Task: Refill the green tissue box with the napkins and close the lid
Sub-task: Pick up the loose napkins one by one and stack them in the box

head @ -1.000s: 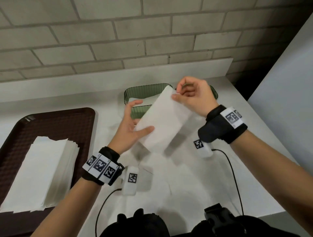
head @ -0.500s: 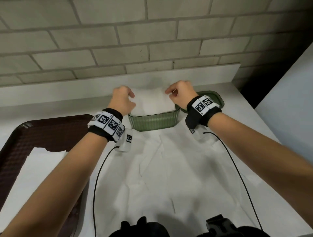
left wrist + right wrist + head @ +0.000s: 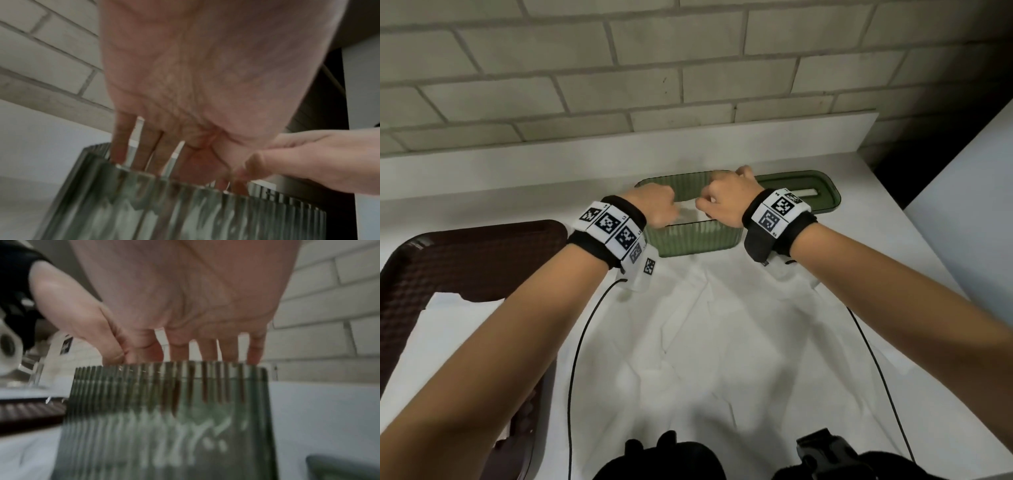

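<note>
The ribbed green tissue box (image 3: 693, 240) is seen open, with white napkins (image 3: 688, 216) beneath the fingers (image 3: 121, 138) inside it. Its slotted lid (image 3: 808, 195) is laid just beside the right hand's (image 3: 726, 198) fingers.

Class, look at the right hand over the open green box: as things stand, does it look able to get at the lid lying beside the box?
Probably yes. The lid lies flat just right of the green box, beside the right hand, with nothing on it. The hand's fingers reach down into the box, so it would first have to lift out.

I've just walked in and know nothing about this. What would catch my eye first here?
Two hands, left hand and right hand, reach down into an open ribbed green tissue box by the brick wall. Its lid lies just right of it, and a brown tray with white napkins sits at the left.
</note>
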Demonstrator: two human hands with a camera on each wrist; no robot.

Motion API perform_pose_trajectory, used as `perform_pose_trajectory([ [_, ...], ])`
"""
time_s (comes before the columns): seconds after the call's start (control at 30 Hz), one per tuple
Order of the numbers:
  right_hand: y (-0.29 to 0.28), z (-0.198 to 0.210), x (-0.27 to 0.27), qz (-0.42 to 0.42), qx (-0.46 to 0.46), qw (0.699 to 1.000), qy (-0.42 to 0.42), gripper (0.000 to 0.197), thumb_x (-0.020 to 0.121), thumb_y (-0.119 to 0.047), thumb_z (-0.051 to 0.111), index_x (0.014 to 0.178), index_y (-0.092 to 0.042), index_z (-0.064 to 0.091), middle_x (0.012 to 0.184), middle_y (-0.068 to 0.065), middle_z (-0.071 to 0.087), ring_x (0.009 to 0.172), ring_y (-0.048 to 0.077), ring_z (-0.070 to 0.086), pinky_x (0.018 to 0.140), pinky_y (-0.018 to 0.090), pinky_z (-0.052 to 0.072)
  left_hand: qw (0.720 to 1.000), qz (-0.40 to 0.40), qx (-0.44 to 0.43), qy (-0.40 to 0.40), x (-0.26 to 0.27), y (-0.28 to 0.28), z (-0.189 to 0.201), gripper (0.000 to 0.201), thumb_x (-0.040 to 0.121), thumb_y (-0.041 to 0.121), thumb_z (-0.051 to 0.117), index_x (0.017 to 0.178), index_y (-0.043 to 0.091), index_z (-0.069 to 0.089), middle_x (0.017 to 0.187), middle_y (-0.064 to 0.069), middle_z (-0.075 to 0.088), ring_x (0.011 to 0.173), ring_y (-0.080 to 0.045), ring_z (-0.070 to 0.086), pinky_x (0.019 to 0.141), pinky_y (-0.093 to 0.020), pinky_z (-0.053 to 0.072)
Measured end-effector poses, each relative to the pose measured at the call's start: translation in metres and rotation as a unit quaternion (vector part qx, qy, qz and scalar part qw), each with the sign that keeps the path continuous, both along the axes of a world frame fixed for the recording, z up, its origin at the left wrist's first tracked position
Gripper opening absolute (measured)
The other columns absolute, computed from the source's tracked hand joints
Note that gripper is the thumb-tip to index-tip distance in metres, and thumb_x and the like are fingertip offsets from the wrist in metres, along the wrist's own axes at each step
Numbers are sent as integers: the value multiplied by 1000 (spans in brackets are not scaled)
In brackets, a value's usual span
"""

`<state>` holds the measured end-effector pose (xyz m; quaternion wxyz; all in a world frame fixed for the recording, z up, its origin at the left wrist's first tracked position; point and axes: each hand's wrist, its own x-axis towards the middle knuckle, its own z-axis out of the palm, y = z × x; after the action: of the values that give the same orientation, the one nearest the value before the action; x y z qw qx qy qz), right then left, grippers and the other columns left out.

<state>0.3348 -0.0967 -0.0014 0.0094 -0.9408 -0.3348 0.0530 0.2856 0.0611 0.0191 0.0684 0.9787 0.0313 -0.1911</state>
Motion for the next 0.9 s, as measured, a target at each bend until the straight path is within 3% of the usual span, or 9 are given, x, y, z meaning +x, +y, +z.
perform_pose_trajectory([
  [0.07,3,-1,2,-26,-55,994,88,59,98,-43,22,83,-8,68,86,7,60,99,25,55,103,50,18,998,11,3,68,1,-4,-1,32,95,20,36,94,-1,59,90,-11,53,81,-25,49,73,-32,39],
  [0.17,2,-5,7,-45,-124,982,132,71,98,-51,9,103,-14,69,106,8,66,112,25,54,113,57,4,994,1,52,99,-3,-7,-3,44,98,28,28,126,5,52,129,-16,53,113,-30,51,98,-37,37],
  [0.23,-2,-3,4,-46,-102,984,138,73,99,-54,7,92,-18,70,97,3,66,112,23,53,114,58,1,996,-1,51,77,-11,-8,-1,43,98,29,28,121,4,55,132,-20,53,118,-33,51,100,-38,36],
  [0.3,-10,6,-1,-51,-4,990,135,68,100,-53,12,79,-21,68,77,-4,61,103,21,55,114,57,6,1000,11,-4,28,-19,-7,4,37,97,28,32,94,4,60,113,-24,61,101,-35,57,87,-37,43],
  [0.37,-25,14,-8,-44,101,991,82,59,98,-48,20,82,-22,70,84,-3,64,102,21,56,111,52,15,996,-1,-60,-68,-34,-6,9,41,92,30,35,75,1,59,93,-21,63,88,-35,60,77,-38,48],
  [0.5,-71,26,-36,-68,208,975,31,27,91,-39,48,85,-22,67,89,-3,67,89,21,60,91,37,37,947,-48,-172,-267,-86,-19,5,23,91,18,51,88,7,71,95,-7,63,90,-21,57,83,-33,47],
  [0.6,-108,23,-68,-84,194,967,144,13,88,-26,64,87,-17,73,83,-4,69,69,9,59,74,26,47,941,-49,-260,-211,-124,-37,-14,16,88,9,58,87,12,73,87,2,69,76,-11,60,67,-7,42],
  [0.73,-148,-7,-99,-101,103,967,210,11,80,-19,70,89,-23,74,83,-10,70,65,-1,59,61,3,40,947,-52,-302,-98,-144,-55,-57,14,89,10,59,93,15,72,93,-1,71,78,-16,64,66,-12,45],
  [0.9,-176,-44,-121,-140,113,952,249,48,72,-18,80,117,-23,63,105,-8,62,83,12,58,66,9,42,948,-106,-297,-39,-151,-84,-83,27,90,21,63,117,16,63,111,0,58,83,-13,62,77,-17,45],
])
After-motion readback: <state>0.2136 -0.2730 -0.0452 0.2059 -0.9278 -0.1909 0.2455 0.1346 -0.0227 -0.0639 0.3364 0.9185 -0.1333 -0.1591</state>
